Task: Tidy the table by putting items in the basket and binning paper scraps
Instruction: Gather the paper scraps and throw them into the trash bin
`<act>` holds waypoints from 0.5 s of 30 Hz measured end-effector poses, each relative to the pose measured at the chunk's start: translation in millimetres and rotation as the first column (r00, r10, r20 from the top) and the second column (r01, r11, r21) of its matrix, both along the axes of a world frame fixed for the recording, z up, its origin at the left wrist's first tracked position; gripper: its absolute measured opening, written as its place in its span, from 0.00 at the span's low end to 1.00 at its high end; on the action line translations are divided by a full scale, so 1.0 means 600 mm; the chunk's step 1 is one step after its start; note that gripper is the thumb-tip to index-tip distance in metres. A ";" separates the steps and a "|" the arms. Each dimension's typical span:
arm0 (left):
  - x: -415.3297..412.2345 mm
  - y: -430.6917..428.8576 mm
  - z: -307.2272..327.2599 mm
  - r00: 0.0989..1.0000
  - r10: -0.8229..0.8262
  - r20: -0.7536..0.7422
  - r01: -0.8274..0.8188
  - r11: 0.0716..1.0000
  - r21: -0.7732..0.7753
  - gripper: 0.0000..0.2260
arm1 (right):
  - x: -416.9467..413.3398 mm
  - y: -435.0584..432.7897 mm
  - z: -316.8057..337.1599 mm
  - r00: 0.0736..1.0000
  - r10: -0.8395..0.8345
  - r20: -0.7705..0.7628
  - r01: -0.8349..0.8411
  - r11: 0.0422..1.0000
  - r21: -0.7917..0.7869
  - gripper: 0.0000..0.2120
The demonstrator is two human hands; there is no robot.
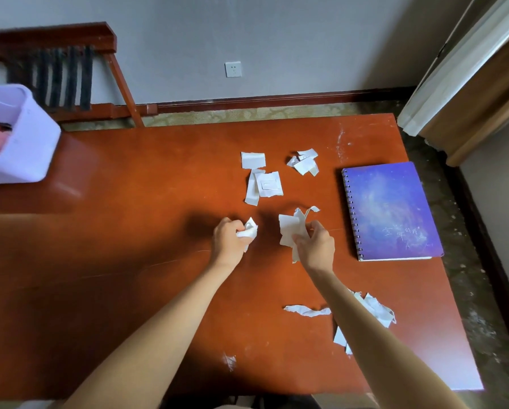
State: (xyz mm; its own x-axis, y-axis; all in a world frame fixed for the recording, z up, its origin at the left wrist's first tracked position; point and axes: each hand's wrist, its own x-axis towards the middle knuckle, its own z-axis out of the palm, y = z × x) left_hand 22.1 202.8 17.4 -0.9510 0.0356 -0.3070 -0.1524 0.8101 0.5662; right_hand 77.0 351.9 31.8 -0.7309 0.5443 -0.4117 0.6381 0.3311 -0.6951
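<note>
Two fistfuls of paper. In the head view, your left hand [228,243] is curled round a crumpled wad [249,230] at frame centre, and your right hand [316,246] pinches a sheaf of torn strips [290,231] just beside it, likely so both loads reach the bin in one trip. Loose scraps [262,180] lie above your hands on the table [129,231], with more scraps [375,311] beside your right forearm, lower right. The notebook [392,211] sits at right, well apart from the basket [20,137] at upper left — probably a later job.

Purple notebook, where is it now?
In the head view the purple notebook lies closed on the right side of the table, just beyond the right hand holding paper scraps.
</note>
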 end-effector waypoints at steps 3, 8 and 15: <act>0.008 -0.048 0.016 0.987 0.162 -0.018 -0.160 0.984 0.083 0.14 | -0.013 -0.035 0.012 0.998 0.045 -0.043 -0.046 0.999 -0.018 0.09; 0.004 -0.184 0.062 0.925 0.378 -0.026 -0.361 0.901 0.242 0.06 | -0.043 -0.171 0.043 0.979 0.172 -0.108 -0.178 0.983 -0.048 0.07; -0.035 -0.392 0.108 0.885 0.461 -0.064 -0.404 0.830 0.384 0.08 | -0.083 -0.394 0.071 0.942 0.289 -0.168 -0.293 0.956 0.003 0.04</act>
State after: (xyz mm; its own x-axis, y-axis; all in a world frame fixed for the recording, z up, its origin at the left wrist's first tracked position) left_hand 1.1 -32.3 82.3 -0.9269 -0.3122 -0.2086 -0.3324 0.4242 0.8423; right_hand 27.5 115.3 74.6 -0.9147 0.2899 -0.2816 0.3922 0.4687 -0.7915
